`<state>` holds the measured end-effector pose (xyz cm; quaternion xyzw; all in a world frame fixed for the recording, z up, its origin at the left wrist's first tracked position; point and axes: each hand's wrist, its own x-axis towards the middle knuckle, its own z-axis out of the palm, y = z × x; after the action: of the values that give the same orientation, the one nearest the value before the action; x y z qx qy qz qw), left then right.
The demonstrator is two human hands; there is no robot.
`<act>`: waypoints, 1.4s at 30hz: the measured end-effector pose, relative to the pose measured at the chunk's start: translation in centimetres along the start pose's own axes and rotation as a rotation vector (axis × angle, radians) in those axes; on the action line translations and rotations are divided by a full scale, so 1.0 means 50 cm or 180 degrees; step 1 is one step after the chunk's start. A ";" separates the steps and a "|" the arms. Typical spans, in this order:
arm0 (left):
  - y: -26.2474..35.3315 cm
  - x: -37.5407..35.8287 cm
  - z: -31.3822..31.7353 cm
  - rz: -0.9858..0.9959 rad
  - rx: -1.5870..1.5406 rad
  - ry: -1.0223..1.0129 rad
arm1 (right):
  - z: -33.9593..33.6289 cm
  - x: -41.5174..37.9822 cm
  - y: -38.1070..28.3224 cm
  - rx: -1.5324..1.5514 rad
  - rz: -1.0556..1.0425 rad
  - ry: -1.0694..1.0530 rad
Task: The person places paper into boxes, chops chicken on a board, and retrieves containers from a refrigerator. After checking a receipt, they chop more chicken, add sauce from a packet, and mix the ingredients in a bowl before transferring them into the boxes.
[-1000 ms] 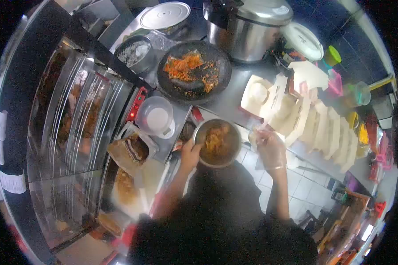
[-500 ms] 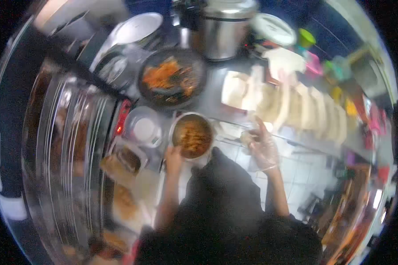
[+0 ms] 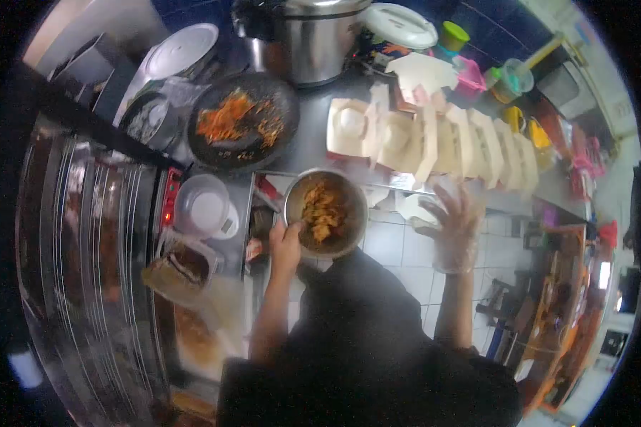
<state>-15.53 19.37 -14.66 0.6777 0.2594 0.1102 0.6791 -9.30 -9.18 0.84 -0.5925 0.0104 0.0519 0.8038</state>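
Observation:
My left hand (image 3: 286,245) is closed on the near left rim of a metal bowl (image 3: 357,206), held in front of my body by the counter edge. In the bowl lie browned, sauced pieces of food (image 3: 323,215). To the right, my right hand (image 3: 457,226) wears a clear plastic glove. Its fingers are spread and nothing shows in them. Just beyond it stands a row of several open paper boxes (image 3: 470,146) along the counter. A white mound that looks like rice (image 3: 351,122) sits in the leftmost box.
A black pan (image 3: 238,155) with shredded orange food stands at the back left. Behind it is a steel cooker (image 3: 320,53). A round plastic tub (image 3: 203,206) sits left of the bowl. A glass-fronted cabinet (image 3: 96,270) fills the left side.
The view has shifted, so the counter appears further left. The bowl has moved right relative to the counter, with my left hand on it. My right hand's fingers have spread wider.

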 end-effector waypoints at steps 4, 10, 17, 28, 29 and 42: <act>-0.041 -0.003 0.027 -0.0087 -0.0012 -0.0010 | -0.026 -0.015 0.011 -0.0440 -0.0147 -0.0035; -0.077 -0.044 0.041 0.0155 -0.0397 -0.0153 | -0.031 -0.036 0.005 -0.0435 0.0062 0.0253; -0.043 -0.070 0.029 -0.0314 0.0433 0.0039 | -0.075 0.003 0.015 -0.0311 0.0091 -0.0048; -0.037 -0.055 0.164 -0.0564 0.0011 0.0750 | -0.160 0.255 0.020 -0.1005 0.0254 -0.1373; -0.034 -0.057 0.179 -0.0434 -0.0191 0.0715 | -0.159 0.279 0.013 -0.0983 0.0281 -0.1430; 0.351 0.104 0.342 0.0970 0.0498 0.0887 | -0.138 0.396 -0.163 -0.1900 -0.1708 -0.1809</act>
<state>0.95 8.23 0.55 0.7380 0.2531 0.2837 0.5575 11.50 -16.75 4.99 -0.7412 -0.3777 0.0033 0.5550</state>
